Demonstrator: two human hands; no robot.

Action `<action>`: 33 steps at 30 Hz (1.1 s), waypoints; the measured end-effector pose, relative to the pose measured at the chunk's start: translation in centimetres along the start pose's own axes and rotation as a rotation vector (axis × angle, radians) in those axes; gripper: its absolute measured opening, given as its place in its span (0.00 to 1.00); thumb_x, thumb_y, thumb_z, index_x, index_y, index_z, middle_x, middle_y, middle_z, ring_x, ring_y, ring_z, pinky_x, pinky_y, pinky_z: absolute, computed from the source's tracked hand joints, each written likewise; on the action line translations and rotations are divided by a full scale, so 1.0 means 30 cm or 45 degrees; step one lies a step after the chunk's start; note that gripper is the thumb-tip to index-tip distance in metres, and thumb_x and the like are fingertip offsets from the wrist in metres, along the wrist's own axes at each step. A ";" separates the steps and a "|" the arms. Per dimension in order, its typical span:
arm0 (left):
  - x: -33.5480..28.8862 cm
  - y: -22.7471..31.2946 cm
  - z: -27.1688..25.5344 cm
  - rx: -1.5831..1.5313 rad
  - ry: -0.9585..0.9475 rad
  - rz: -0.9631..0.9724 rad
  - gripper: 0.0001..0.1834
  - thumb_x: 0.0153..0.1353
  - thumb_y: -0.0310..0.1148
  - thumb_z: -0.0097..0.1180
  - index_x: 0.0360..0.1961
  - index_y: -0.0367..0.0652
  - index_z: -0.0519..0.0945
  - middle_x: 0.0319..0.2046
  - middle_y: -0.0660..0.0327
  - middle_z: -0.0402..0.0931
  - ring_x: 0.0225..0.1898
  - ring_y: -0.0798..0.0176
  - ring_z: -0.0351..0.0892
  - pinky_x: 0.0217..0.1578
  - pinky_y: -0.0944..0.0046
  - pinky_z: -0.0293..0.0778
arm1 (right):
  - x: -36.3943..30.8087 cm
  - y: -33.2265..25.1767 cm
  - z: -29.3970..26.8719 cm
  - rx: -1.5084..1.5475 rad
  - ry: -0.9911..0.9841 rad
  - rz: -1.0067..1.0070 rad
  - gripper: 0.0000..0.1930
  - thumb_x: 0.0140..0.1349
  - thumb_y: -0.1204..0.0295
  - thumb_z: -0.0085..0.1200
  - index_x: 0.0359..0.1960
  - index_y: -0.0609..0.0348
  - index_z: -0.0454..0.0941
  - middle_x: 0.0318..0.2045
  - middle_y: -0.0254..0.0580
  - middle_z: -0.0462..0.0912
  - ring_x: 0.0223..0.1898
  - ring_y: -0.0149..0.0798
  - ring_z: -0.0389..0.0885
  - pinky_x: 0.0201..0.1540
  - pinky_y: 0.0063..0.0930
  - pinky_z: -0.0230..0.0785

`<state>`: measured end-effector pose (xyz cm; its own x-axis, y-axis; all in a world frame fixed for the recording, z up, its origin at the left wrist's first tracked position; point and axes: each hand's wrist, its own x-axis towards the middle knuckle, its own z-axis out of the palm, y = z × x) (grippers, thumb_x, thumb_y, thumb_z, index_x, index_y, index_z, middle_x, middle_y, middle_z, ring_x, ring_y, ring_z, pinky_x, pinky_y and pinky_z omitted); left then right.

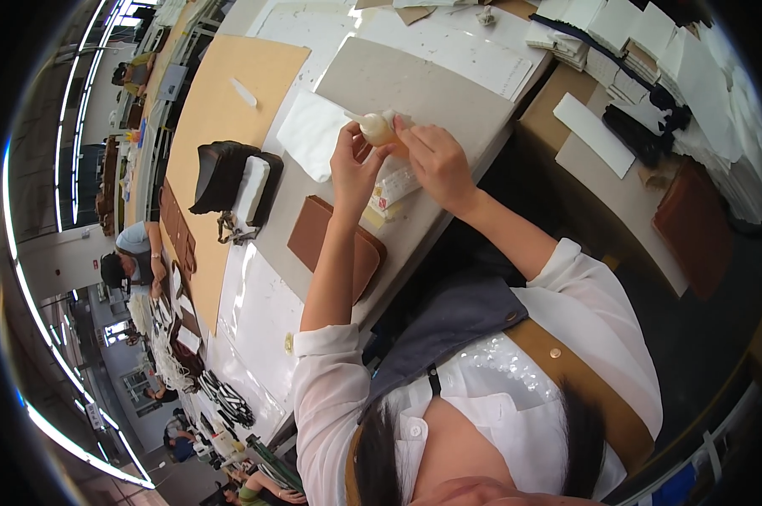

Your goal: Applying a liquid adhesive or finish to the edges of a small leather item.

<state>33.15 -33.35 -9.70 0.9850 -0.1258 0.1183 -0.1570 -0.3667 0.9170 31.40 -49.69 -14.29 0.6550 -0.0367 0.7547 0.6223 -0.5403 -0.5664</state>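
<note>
Over the table's near edge, both my hands are closed round a small pale-yellow bottle (pixel 376 129) with a rounded top. My left hand (pixel 356 164) grips it from the left, with thumb and fingers curled. On its other side, my right hand (pixel 436 160) pinches at the bottle, and the fingers partly hide it. Beneath my hands lies a clear packet (pixel 394 190) with some print. A brown leather piece (pixel 309 232) with rounded corners rests partly behind my left forearm. White cloth or paper (pixel 313 135) lies just left of my left hand.
A black bag (pixel 225 177) stands left on the tan board (pixel 263 63), near a white strip (pixel 244 93). Stacked white material (pixel 634 42) and a brown leather piece (pixel 693 228) occupy the right side. Another person (pixel 132 253) works farther left.
</note>
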 end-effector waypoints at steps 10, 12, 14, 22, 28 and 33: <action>0.032 -0.013 -0.029 -0.101 -0.034 -0.015 0.27 0.63 0.27 0.66 0.60 0.32 0.69 0.53 0.53 0.78 0.56 0.60 0.79 0.57 0.62 0.77 | -0.057 0.048 -0.063 0.260 -0.163 0.291 0.21 0.58 0.83 0.55 0.55 0.60 0.80 0.31 0.43 0.79 0.35 0.44 0.80 0.38 0.35 0.73; 0.025 -0.017 -0.027 -0.134 -0.027 -0.015 0.27 0.63 0.27 0.66 0.60 0.32 0.69 0.53 0.53 0.78 0.56 0.60 0.79 0.57 0.62 0.77 | -0.005 0.045 -0.084 0.438 -0.115 0.522 0.20 0.59 0.83 0.53 0.54 0.60 0.80 0.31 0.44 0.80 0.36 0.44 0.80 0.38 0.35 0.73; 0.019 -0.015 -0.021 -0.166 -0.022 -0.017 0.27 0.63 0.27 0.66 0.60 0.33 0.69 0.52 0.53 0.78 0.56 0.60 0.79 0.58 0.62 0.76 | 0.073 0.016 -0.086 0.633 0.047 0.650 0.19 0.62 0.83 0.53 0.55 0.58 0.82 0.29 0.43 0.77 0.29 0.41 0.74 0.33 0.31 0.69; 0.007 0.002 0.009 -0.126 0.037 -0.039 0.24 0.63 0.25 0.66 0.56 0.33 0.69 0.51 0.53 0.78 0.56 0.60 0.79 0.55 0.63 0.78 | 0.031 -0.004 0.024 0.159 -0.011 0.112 0.24 0.58 0.83 0.57 0.59 0.61 0.78 0.32 0.42 0.78 0.35 0.44 0.78 0.40 0.37 0.74; -0.009 0.005 0.011 -0.099 0.062 -0.097 0.24 0.62 0.24 0.66 0.56 0.33 0.69 0.51 0.52 0.79 0.56 0.60 0.80 0.55 0.62 0.78 | 0.003 -0.006 0.025 -0.001 -0.013 0.000 0.28 0.56 0.81 0.59 0.62 0.64 0.75 0.31 0.39 0.75 0.33 0.43 0.77 0.37 0.35 0.73; -0.011 0.002 0.012 -0.061 0.053 -0.041 0.24 0.61 0.23 0.66 0.55 0.33 0.70 0.51 0.53 0.80 0.56 0.60 0.80 0.55 0.62 0.78 | -0.014 -0.008 0.024 0.015 0.018 0.008 0.29 0.55 0.81 0.59 0.62 0.64 0.74 0.31 0.40 0.74 0.32 0.43 0.76 0.37 0.36 0.72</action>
<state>32.79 -33.66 -9.83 0.9917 -0.0761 0.1033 -0.1226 -0.3256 0.9375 31.28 -48.93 -14.71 0.6529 -0.0521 0.7556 0.6231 -0.5303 -0.5750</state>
